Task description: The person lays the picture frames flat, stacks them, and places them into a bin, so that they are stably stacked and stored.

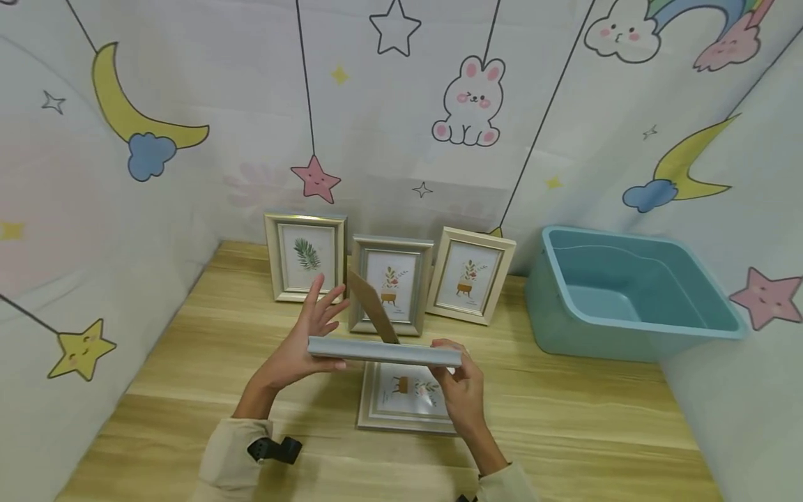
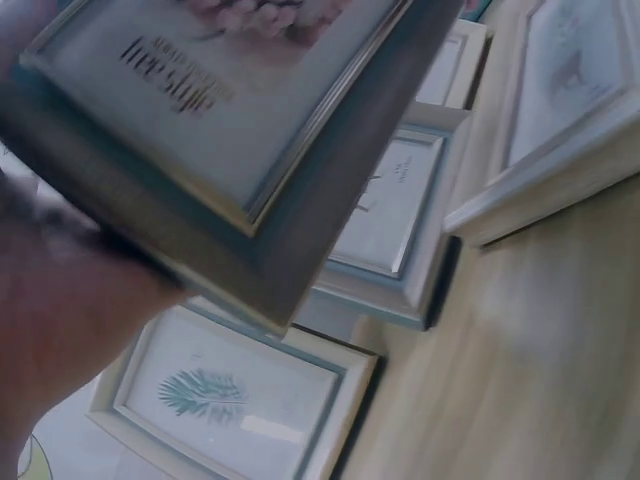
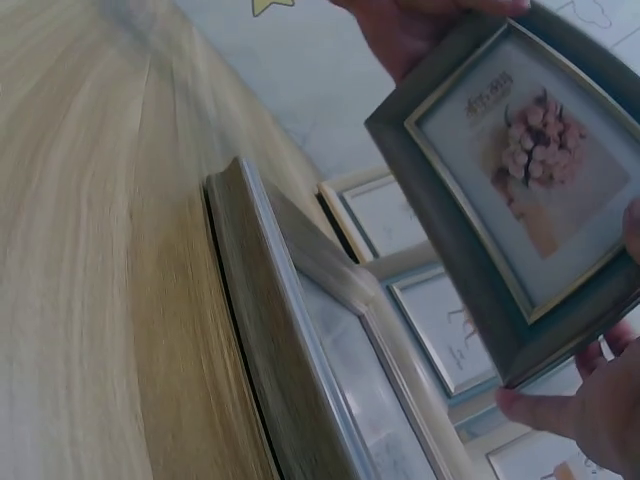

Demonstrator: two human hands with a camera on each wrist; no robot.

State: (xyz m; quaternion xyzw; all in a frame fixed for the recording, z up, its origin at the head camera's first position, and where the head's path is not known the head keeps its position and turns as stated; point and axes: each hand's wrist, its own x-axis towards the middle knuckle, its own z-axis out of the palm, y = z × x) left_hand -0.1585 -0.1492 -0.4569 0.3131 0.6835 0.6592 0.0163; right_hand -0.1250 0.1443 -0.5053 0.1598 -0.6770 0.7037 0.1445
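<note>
In the head view a silver-grey picture frame [image 1: 384,351] is held up nearly edge-on, its brown back stand [image 1: 373,307] swung out. My left hand [image 1: 301,341] holds its left end in the crook of the thumb, thumb on the front, other fingers spread behind. At the other end my right hand [image 1: 463,390] grips the frame. The right wrist view shows its front, a pink flower picture [image 3: 540,140], between the hands. Below it a pale picture frame [image 1: 370,415] lies face up on the wooden table [image 1: 188,376], partly hidden.
Three picture frames stand along the back: a leaf picture frame [image 1: 276,265], a silver potted-plant frame [image 1: 417,317] and a cream potted-plant frame [image 1: 439,286]. A blue plastic bin [image 1: 583,341] stands at the right. Behind everything hangs a cartoon-printed cloth [image 1: 389,125].
</note>
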